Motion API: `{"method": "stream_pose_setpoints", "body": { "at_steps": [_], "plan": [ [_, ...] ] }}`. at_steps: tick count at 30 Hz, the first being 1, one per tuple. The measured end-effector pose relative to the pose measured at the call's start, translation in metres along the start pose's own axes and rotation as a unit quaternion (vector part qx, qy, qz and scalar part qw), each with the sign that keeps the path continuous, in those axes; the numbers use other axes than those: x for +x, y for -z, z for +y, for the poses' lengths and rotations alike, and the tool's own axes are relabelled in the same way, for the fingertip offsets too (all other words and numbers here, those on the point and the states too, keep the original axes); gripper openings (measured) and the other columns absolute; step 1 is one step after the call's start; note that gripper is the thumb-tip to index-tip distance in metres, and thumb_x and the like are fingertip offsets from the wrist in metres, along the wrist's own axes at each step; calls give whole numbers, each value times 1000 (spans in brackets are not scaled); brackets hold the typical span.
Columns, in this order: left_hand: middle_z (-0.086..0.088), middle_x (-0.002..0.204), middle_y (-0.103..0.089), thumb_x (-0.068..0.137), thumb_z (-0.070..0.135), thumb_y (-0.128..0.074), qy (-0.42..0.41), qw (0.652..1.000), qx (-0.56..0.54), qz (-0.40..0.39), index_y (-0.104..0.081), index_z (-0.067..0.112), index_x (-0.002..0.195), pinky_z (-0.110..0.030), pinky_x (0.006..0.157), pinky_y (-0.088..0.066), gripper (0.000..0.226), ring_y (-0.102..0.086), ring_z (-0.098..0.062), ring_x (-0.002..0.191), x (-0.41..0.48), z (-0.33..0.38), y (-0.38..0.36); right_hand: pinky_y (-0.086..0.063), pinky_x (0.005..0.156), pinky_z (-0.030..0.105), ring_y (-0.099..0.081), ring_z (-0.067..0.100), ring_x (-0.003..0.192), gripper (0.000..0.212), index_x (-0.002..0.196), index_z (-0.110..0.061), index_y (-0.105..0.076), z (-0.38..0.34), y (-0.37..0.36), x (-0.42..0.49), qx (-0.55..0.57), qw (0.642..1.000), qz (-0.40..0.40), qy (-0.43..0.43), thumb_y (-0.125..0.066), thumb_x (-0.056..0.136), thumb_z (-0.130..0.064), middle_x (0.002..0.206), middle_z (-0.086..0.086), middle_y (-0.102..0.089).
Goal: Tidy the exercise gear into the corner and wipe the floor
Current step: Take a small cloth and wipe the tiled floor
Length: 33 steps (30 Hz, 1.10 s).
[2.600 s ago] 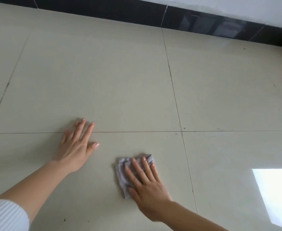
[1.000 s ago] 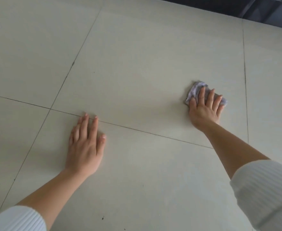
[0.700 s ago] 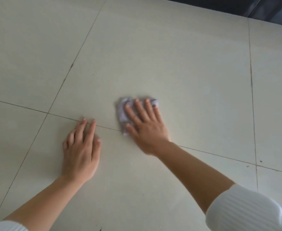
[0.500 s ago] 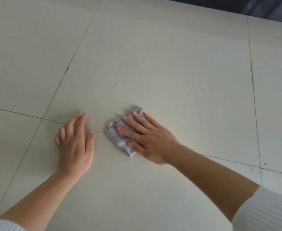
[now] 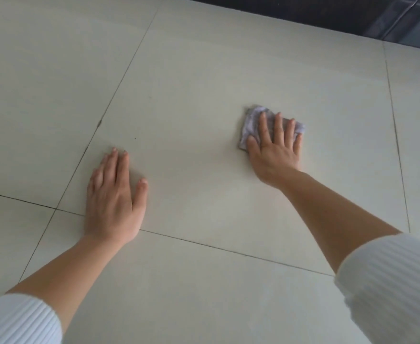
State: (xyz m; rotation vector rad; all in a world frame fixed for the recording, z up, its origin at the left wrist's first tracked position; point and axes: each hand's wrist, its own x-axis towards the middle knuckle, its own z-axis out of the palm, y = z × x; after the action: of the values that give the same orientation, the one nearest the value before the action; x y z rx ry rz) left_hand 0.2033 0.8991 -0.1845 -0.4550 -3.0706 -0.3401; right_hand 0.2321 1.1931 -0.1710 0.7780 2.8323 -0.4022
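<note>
A small crumpled grey-lilac cloth (image 5: 251, 120) lies on the pale tiled floor (image 5: 204, 70), right of centre. My right hand (image 5: 274, 147) presses flat on top of it, fingers spread and pointing away from me, covering most of the cloth. My left hand (image 5: 114, 194) rests palm-down on the bare tile to the left, fingers together, holding nothing. White ribbed sleeves cover both forearms near the bottom corners. No exercise gear is in view.
Dark grout lines (image 5: 119, 85) cross the floor between large tiles. A black skirting strip (image 5: 328, 13) runs along the far edge at the top right. Small dark specks (image 5: 135, 138) dot the tile ahead of my left hand.
My right hand has swept the cloth from beside my left hand out to the right and farther away. My left hand stays planted on the floor.
</note>
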Motion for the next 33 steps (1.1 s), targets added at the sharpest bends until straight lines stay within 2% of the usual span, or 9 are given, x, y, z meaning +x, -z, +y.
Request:
{"method": "stream_pose_setpoints", "body": {
  "at_steps": [6, 10, 12, 14, 18, 20, 24, 27, 33],
  "plan": [
    [-9, 156, -24, 90, 43, -23, 14, 1000, -16, -7, -28, 9, 147, -39, 116, -16, 67, -20, -24, 142, 2, -1, 2, 14, 117, 43, 22, 26, 144, 60, 150, -41, 7, -71, -24, -55, -66, 960, -46, 267, 0, 91, -54, 161, 1, 12],
    [-8, 155, -24, 90, 40, -27, 24, 999, -21, -15, -30, 9, 146, -41, 115, -19, 64, -21, -24, 141, 3, 2, 5, 10, 118, 40, 12, 24, 147, 53, 150, -40, -6, -42, -27, -77, -85, 907, -77, 405, -12, 98, -51, 161, -5, 1],
    [-6, 156, -22, 90, 40, -26, 29, 999, -18, -28, -29, 10, 147, -41, 116, -18, 64, -19, -23, 142, 2, 4, 7, 1, 117, 40, -1, 27, 148, 54, 151, -34, -7, -11, -22, -67, -119, 913, -55, 387, -10, 100, -52, 160, -3, -8],
    [-5, 157, -20, 89, 41, -24, 34, 999, -16, -39, -27, 12, 147, -41, 116, -18, 65, -18, -23, 142, 2, 5, 8, -4, 118, 41, -9, 32, 147, 60, 152, -27, -11, 19, -12, -47, -129, 949, -27, 286, -5, 99, -55, 159, 4, -16],
    [-6, 156, -22, 89, 42, -24, 40, 998, -9, -42, -28, 12, 147, -41, 113, -20, 65, -20, -24, 139, 3, 8, 10, 4, 119, 43, 11, 28, 147, 68, 153, -33, 1, 60, 17, 13, -101, 993, -21, 63, -1, 92, -64, 161, 4, 7],
    [-7, 156, -24, 89, 41, -26, 41, 998, -7, -39, -29, 11, 146, -43, 111, -22, 65, -23, -26, 138, 5, 7, 10, 5, 119, 45, 13, 28, 147, 64, 152, -33, 5, 54, 27, 42, -57, 998, -5, -19, -14, 96, -58, 161, 4, 9],
    [-8, 154, -26, 88, 41, -27, 45, 998, -1, -36, -30, 11, 145, -42, 108, -22, 64, -23, -26, 136, 4, 7, 8, 12, 116, 48, 19, 31, 145, 63, 152, -31, 6, 6, 28, 90, 13, 991, 6, -133, -18, 98, -51, 161, 4, 14],
    [-8, 154, -27, 88, 40, -28, 45, 998, 3, -40, -31, 11, 144, -40, 107, -21, 64, -23, -25, 135, 5, 6, 8, 14, 115, 48, 20, 32, 145, 62, 153, -30, 7, -36, 23, 108, 13, 995, -7, -99, -19, 99, -47, 160, 4, 15],
    [-9, 154, -28, 87, 40, -29, 50, 998, 7, -42, -32, 11, 144, -40, 104, -23, 64, -26, -26, 134, 5, 4, 9, 11, 116, 45, 17, 32, 145, 59, 152, -32, 6, -115, -7, 69, -42, 985, -30, 165, -19, 101, -47, 161, 5, 11]
  ]
}}
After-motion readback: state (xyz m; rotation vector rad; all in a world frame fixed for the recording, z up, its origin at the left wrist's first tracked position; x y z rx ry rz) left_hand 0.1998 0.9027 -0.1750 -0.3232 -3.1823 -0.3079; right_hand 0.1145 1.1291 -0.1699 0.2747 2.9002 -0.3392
